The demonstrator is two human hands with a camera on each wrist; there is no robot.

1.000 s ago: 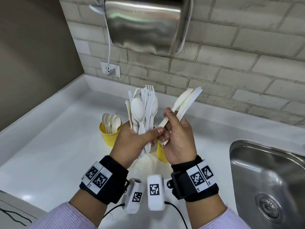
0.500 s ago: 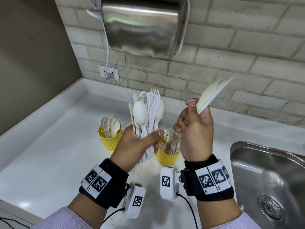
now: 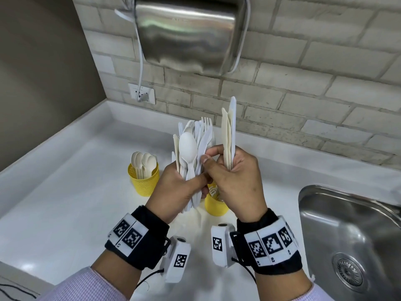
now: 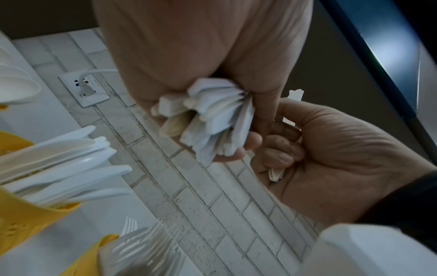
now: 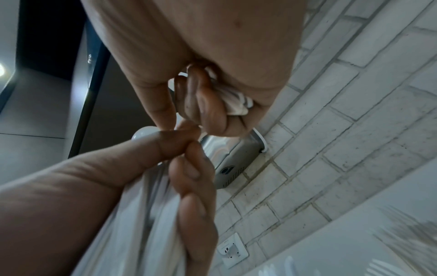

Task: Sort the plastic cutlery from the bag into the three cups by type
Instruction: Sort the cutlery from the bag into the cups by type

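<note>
The left hand (image 3: 180, 190) is wrapped around a mixed bundle of cutlery (image 3: 193, 148), thumb laid across the handles; spoons, knives and a fork stand upright out of the fist, a rounded spoon bowl facing the head camera. The right hand (image 3: 236, 183) grips a few knives (image 3: 229, 135) upright in its curled fingers, while its thumb and forefinger reach over to touch the bundle; the two hands meet above the counter. In the left wrist view the squared handle ends (image 4: 208, 115) fan out below the fist, smooth and matte, some white, some cream.

Below the hands stands a yellow cup (image 3: 214, 204) partly hidden by them, fork tines showing at its rim; to its left, apart, a second yellow cup (image 3: 144, 181) with a perforated wall holds spoons (image 3: 144, 164), bowls up. The left wrist view shows a third yellow cup (image 4: 26, 220) with serrated knives (image 4: 71, 168) leaning out of it.

The counter (image 3: 71, 192) is smooth, glossy white, with a raised lip at the back; a stainless steel sink (image 3: 347, 240) is set into it on the right, its round drain strainer visible. Behind runs a wall of pale, rough bricks (image 3: 303, 88) with grey joints; a brushed-metal hand dryer (image 3: 186, 33) hangs on it, its white cord running down to a plugged wall socket (image 3: 142, 93); a plain brown wall (image 3: 43, 61) closes the corner on the left.
</note>
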